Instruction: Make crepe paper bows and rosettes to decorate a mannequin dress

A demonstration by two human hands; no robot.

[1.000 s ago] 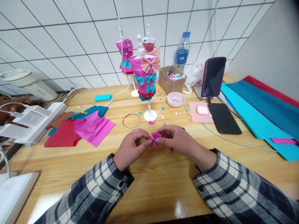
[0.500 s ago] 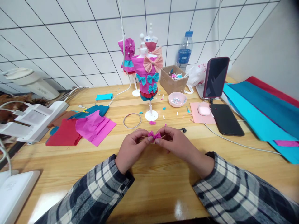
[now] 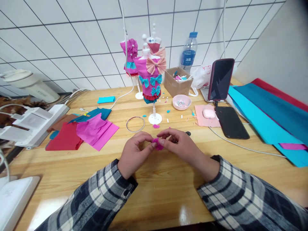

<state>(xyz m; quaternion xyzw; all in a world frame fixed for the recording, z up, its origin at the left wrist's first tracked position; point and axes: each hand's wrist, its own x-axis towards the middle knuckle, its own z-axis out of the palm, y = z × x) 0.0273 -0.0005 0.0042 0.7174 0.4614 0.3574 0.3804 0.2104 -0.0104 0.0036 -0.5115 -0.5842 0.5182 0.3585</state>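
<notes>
Magenta pleated piece [image 3: 158,145], pinched by left hand [image 3: 135,152] and right hand [image 3: 184,147].

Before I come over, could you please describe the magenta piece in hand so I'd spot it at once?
On the wooden table, find the front white base. Nearer the viewer, the left hand and right hand pinch the small, gathered magenta piece, while the magenta sheet and magenta scrap lie loose.

Wood tbl [image 3: 158,192] w/ metal ring [image 3: 135,132], pink bowl [image 3: 182,107], cardbd box [image 3: 176,87], blk phone [image 3: 232,122], folded turq sheet [image 3: 106,99]
</notes>
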